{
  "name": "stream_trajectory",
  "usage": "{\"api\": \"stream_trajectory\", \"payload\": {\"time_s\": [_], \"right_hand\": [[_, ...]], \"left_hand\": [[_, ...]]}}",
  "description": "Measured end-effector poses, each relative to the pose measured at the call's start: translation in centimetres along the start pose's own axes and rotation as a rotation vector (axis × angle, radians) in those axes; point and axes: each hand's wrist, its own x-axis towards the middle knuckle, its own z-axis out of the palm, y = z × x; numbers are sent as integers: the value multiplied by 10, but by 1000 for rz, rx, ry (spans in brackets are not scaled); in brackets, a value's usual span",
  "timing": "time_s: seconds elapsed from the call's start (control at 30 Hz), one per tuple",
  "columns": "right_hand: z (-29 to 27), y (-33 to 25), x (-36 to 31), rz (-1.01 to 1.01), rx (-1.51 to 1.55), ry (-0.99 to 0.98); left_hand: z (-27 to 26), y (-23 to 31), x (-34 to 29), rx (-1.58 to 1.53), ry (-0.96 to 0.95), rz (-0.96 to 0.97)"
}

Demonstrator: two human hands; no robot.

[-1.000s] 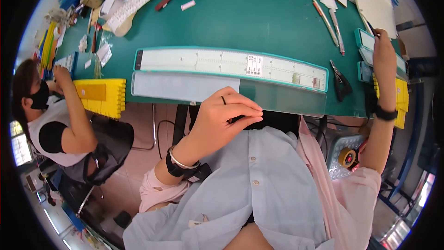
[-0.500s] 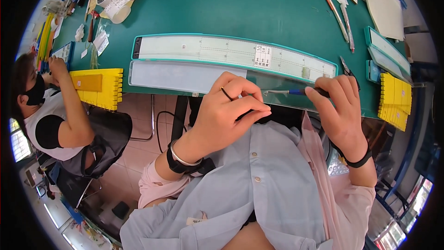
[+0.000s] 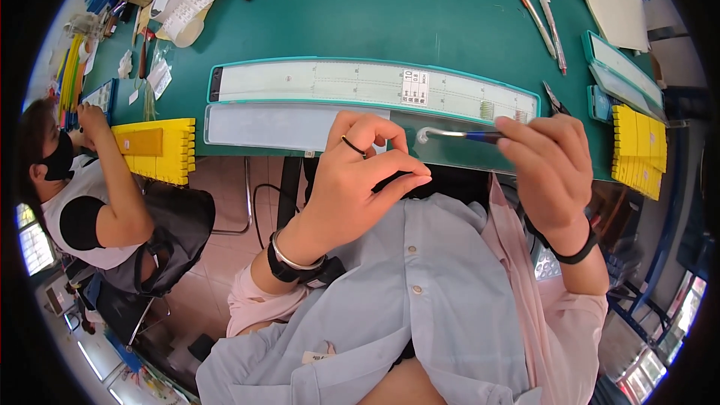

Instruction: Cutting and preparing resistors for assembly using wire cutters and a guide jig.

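My left hand [image 3: 352, 191] hovers just past the table's near edge, thumb and index fingertips pinched together. Whatever lies between those fingertips is too small or hidden to make out. My right hand [image 3: 551, 161] grips the dark handle of a thin hook tool [image 3: 450, 134]. Its pale metal shaft points left, and the curled tip is close to my left fingers but apart from them. Behind both hands lies a long, shallow teal-rimmed case [image 3: 345, 81], with small coils at its right end. A translucent long panel [image 3: 277, 126] lies along its near side.
Pliers [image 3: 556, 97] and two pens [image 3: 553, 30] lie at the right, near smaller teal cases [image 3: 621, 64] and a yellow plastic rack [image 3: 639, 146]. Label rolls [image 3: 191, 26] crowd the far left. A co-worker [image 3: 97, 180] sits at the left beside another yellow rack [image 3: 159, 154].
The hook tool's tip has moved up and away from my left fingertips, and my right hand has tilted. My left hand keeps its pinch. The whole view has shifted slightly.
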Motion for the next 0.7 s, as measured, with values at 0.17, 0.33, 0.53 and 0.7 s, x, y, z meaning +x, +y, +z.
{"api": "stream_trajectory", "payload": {"time_s": [0.17, 0.33, 0.53, 0.7], "right_hand": [[-1, -6, 14, -222, -61, -87], [-15, 4, 9, -187, -7, -72], [-4, -1, -29, 205, 225, -55], [-8, -33, -38, 783, 591, -117]], "left_hand": [[-4, 4, 4, -6, -7, -24], [-11, -2, 0, -102, -34, -125], [-5, -1, 5, -181, -90, -114], [-6, -1, 10, -188, -99, -148]]}}
